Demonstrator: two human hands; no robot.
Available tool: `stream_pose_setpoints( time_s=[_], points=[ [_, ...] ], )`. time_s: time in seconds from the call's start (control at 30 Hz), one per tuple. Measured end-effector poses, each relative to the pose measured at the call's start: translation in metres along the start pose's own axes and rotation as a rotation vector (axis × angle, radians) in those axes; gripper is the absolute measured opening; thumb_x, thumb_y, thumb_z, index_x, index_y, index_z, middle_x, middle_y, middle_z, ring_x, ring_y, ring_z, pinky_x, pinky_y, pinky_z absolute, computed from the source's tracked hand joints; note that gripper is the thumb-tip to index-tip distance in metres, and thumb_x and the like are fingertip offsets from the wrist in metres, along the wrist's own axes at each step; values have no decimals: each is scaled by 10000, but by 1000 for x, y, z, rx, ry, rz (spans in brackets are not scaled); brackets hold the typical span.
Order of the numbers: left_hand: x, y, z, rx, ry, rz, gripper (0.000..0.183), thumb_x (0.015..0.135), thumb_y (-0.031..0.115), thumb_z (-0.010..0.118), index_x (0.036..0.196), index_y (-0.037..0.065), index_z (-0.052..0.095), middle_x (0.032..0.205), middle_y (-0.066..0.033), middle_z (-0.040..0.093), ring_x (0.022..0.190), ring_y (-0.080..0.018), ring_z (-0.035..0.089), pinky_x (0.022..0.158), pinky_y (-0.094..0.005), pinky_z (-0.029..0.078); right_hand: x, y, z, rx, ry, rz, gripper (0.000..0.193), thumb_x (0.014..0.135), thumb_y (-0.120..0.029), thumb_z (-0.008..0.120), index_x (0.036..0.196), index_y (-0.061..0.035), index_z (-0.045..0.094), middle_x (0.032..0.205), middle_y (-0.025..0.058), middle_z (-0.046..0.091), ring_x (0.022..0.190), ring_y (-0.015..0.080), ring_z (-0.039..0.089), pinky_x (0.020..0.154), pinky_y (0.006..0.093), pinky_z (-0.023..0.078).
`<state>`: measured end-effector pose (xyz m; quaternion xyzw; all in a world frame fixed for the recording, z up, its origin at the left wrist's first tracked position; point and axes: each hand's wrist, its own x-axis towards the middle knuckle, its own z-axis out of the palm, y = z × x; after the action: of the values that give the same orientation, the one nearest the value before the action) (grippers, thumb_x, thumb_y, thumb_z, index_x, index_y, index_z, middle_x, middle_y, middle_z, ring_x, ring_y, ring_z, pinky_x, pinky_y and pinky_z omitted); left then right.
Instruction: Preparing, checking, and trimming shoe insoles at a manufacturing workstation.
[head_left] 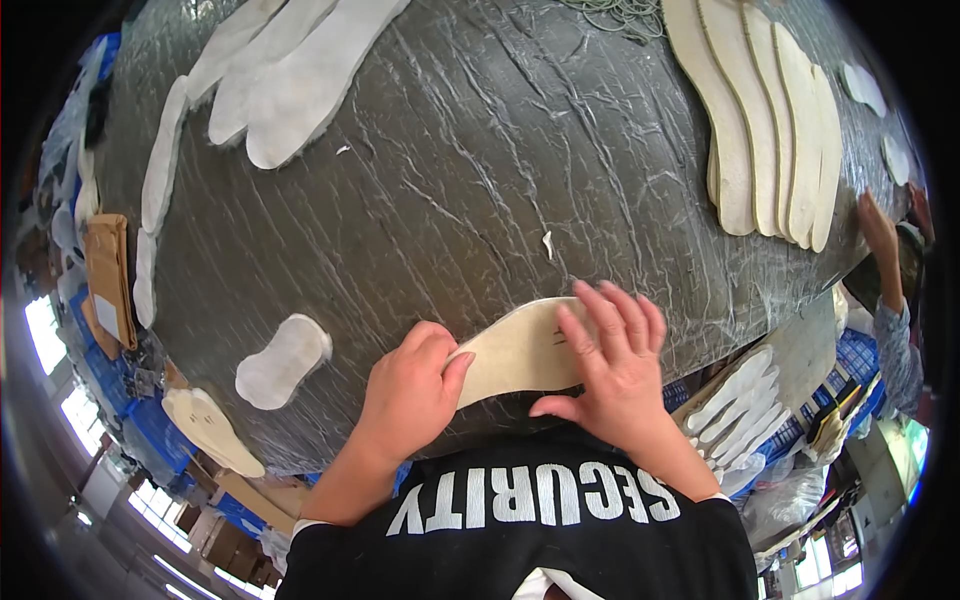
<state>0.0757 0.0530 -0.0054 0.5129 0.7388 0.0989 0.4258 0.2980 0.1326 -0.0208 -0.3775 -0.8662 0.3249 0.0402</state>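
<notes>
A cream-coloured shoe insole [512, 352] lies in front of me near the table's close edge, with small dark marks towards its right end. My left hand [412, 382] pinches its left end, thumb on top and the other fingers curled. Over the right end rests my right hand [618, 362], its fingers stretched out and the thumb held apart, touching the insole. To the left of my hands, a short white fuzzy pad [284, 362] with a narrowed middle lies by itself.
Long white insoles [300, 85] overlap at the far left, and a fanned row of cream insoles [770, 130] lies at the far right. Another cream insole [212, 430] sits at the left edge. White scraps dot the wrinkled plastic-covered table [430, 200]. Another person's hand [879, 235] reaches in at right.
</notes>
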Motion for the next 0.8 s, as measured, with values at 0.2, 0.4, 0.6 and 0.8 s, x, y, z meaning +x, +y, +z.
stream_pose_setpoints(
  time_s=[0.2, 0.4, 0.6, 0.8],
  points=[
    [-9, -5, -10, -81, 55, 6, 212, 805, 71, 669, 982, -15, 592, 983, -134, 571, 821, -287, 608, 718, -346, 500, 19, -12, 20, 88, -48, -104, 791, 660, -372, 774, 1340, -83, 491, 1415, 164, 417, 1321, 369, 365, 1066, 525, 300],
    [-38, -41, -29, -453, -73, -46, 299, 766, -72, 670, 1038, -27, 555, 986, -68, 563, 907, -133, 577, 808, -271, 490, 23, -26, 19, 124, -15, -169, 727, 655, -200, 795, 1312, -80, 507, 1403, 157, 428, 1334, 362, 359, 1082, 547, 281],
    [-45, -60, -12, -763, 196, -62, 104, 888, -6, 584, 988, -37, 591, 956, -73, 604, 852, -125, 605, 757, -263, 507, 57, -63, 44, 392, -41, -364, 234, 673, -158, 770, 858, -107, 635, 799, 18, 565, 823, 235, 564, 861, 447, 387],
    [-53, -84, 6, -817, 199, -366, 197, 937, 99, 563, 1049, -47, 633, 861, -81, 665, 627, -105, 619, 563, -231, 504, 54, -58, 34, 474, -75, -376, 198, 694, -115, 754, 848, -104, 630, 812, 10, 581, 791, 228, 549, 815, 402, 365]
  ],
)
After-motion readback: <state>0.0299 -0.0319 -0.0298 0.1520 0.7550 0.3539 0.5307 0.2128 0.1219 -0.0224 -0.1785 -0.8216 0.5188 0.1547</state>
